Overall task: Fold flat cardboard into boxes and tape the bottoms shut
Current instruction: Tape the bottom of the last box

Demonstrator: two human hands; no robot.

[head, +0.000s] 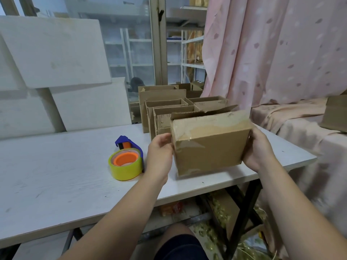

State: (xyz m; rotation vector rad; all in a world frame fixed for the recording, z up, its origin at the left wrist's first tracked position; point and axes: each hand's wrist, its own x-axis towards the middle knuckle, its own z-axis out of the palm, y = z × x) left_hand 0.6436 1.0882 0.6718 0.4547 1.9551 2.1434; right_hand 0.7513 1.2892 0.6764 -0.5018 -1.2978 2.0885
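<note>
The left hand (pixel 160 149) and right hand (pixel 260 149) clasp the ends of a rectangular cardboard box (pixel 210 145), glossy taped bottom up, at the smooth white table (pixel 56 175). A yellow tape roll (pixel 126 166) lies beside.

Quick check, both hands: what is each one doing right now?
Left hand: grips the cardboard box at its left side.
Right hand: grips the same box at its right side.

Nothing legible shows anywhere. The box (pixel 210 147), held between the left grip (pixel 159 149) and the right grip (pixel 260 147), has plain brown faces. The tape roll (pixel 125 164) just left of the left grip is unmarked yellow and orange.
</note>
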